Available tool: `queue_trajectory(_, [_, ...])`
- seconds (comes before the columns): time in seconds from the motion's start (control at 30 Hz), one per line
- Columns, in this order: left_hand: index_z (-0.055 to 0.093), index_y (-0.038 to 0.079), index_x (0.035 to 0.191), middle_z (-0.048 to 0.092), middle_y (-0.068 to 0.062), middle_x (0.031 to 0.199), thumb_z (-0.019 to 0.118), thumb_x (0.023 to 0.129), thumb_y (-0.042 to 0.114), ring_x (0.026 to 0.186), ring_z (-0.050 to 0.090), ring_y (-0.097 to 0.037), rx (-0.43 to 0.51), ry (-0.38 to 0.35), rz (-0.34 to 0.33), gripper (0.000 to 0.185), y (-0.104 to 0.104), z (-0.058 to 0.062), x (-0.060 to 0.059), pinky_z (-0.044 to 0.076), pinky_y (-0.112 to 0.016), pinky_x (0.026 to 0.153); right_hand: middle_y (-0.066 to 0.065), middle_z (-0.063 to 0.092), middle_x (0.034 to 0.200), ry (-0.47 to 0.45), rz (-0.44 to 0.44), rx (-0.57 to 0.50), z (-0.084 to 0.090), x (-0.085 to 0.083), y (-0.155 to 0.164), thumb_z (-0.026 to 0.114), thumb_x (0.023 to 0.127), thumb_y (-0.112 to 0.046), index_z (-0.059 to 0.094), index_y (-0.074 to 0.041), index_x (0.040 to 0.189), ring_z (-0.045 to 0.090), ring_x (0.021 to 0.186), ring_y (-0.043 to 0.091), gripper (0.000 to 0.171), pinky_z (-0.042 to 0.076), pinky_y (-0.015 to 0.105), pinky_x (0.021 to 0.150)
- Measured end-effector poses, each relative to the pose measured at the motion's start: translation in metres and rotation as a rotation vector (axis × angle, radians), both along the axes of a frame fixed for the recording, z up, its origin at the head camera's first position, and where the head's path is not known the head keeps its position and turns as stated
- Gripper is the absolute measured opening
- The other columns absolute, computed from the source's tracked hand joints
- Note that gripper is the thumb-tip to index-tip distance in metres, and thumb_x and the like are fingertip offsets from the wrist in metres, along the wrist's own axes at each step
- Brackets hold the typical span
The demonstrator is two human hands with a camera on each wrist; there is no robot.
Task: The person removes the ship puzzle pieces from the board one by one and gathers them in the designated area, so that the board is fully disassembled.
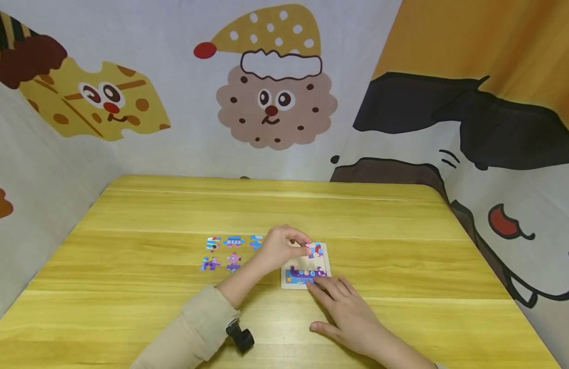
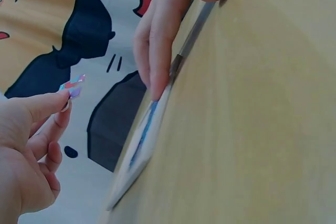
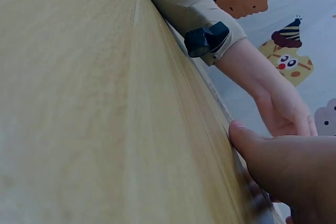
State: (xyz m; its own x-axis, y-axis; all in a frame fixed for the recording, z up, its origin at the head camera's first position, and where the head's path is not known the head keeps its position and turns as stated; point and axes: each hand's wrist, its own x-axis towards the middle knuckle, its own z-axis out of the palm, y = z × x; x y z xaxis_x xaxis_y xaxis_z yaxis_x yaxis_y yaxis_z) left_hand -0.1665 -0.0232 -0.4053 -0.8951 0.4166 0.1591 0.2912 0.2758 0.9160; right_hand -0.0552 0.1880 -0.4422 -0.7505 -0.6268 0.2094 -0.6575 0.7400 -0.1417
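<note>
A small jigsaw piece [image 1: 317, 249] in pink, blue and red is pinched between the thumb and fingers of my left hand [image 1: 279, 250]. In the left wrist view, this piece [image 2: 75, 86] is held up in the air, apart from the board. Below it lies a pale square puzzle board [image 1: 284, 285], whose bottom row is filled with purple and blue pieces [image 1: 299, 277]; part of its left side is hidden by my left hand. My right hand [image 1: 351, 312] rests its extended fingertips on the board's lower right part, with the thumb spread to the side.
Several loose jigsaw pieces lie left of the board, among them a blue one [image 1: 234, 241] and a pink one [image 1: 233, 259]. My left forearm partly covers that group. A black strap [image 1: 240, 336] hangs at my left cuff. A cartoon-printed cloth [image 1: 183, 159] stands behind the wooden table [image 1: 381, 215].
</note>
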Motion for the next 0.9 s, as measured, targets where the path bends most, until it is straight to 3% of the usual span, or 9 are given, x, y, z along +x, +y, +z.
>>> queue_trajectory(0.47, [0.075, 0.013, 0.093, 0.064, 0.004, 0.086, 0.078, 0.08, 0.015, 0.093, 0.055, -0.03, 0.012, -0.004, -0.01, 0.013, -0.021, 0.012, 0.011, 0.044, -0.038, 0.078, 0.009, 0.041, 0.144, -0.034, -0.006, -0.011, 0.0, 0.0, 0.0, 0.053, 0.089, -0.06, 0.044, -0.01, 0.144, 0.037, 0.131, 0.032, 0.075, 0.025, 0.055, 0.106])
queue_trajectory(0.9, [0.075, 0.015, 0.088, 0.065, 0.005, 0.085, 0.079, 0.078, 0.01, 0.086, 0.055, -0.018, -0.036, 0.002, 0.066, 0.012, -0.055, 0.005, 0.014, 0.044, -0.038, 0.077, 0.01, 0.041, 0.145, -0.043, -0.01, -0.008, 0.0, 0.001, -0.001, 0.052, 0.089, -0.06, 0.043, -0.009, 0.144, 0.036, 0.132, 0.031, 0.075, 0.025, 0.053, 0.107])
